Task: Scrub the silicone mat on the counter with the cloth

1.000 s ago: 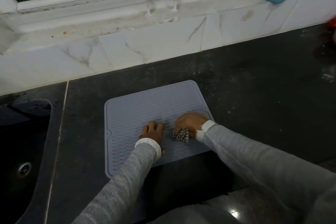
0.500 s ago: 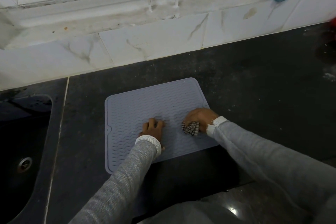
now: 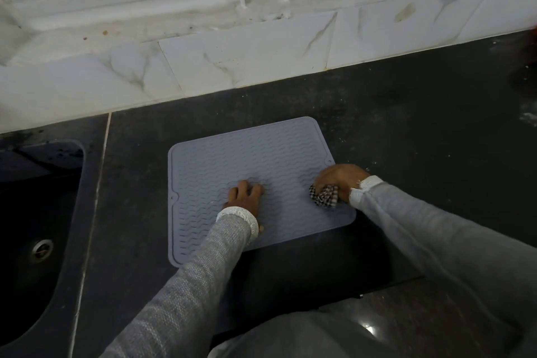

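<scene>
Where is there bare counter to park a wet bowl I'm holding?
Right of the mat, the dark counter lies bare up to the tiled wall. A narrower bare strip runs between the mat and the sink. The mat is crowded: the left hand presses on it, the right hand grips the cloth at its right edge.

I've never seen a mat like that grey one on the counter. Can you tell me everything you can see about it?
The silicone mat is pale grey-lilac, rectangular with rounded corners, a raised rim and rows of wavy ridges. It looks soft and rubbery. It lies flat on the dark counter, right of the sink. The left hand rests on its middle, fingers spread. The right hand presses a bunched checked cloth onto it near its right edge.
</scene>
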`<state>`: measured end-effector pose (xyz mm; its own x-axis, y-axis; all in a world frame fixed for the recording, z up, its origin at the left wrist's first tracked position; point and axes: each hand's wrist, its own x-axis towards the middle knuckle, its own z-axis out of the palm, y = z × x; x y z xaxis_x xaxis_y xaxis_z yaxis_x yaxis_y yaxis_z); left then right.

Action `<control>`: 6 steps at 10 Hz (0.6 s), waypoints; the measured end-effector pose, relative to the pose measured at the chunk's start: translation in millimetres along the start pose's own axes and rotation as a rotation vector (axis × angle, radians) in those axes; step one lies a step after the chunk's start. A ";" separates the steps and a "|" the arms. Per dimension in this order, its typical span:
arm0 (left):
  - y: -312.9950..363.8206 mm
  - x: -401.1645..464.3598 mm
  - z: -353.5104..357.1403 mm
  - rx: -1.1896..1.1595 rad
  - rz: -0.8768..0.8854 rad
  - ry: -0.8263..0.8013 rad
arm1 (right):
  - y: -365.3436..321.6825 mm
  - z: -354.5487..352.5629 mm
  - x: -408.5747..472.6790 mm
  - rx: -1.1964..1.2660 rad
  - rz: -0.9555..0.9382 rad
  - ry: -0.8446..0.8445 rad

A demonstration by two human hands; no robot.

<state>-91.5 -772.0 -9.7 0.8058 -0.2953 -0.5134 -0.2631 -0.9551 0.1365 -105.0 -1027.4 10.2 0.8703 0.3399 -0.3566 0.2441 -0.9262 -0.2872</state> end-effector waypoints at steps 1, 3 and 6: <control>0.9 1.2 -1.5 0.006 -0.006 -0.008 | -14.8 25.0 20.7 0.052 -0.145 0.131; -1.3 -1.7 0.1 0.003 -0.001 0.001 | 3.0 27.3 24.7 -0.060 -0.120 -0.091; -0.3 1.2 0.6 0.021 0.007 -0.013 | -10.8 17.5 7.5 0.134 -0.147 0.122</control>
<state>-90.8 -772.0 -10.8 0.7968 -0.3018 -0.5236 -0.2801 -0.9521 0.1226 -108.6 -1012.0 -4.9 0.8768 0.4396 -0.1947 0.3197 -0.8355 -0.4469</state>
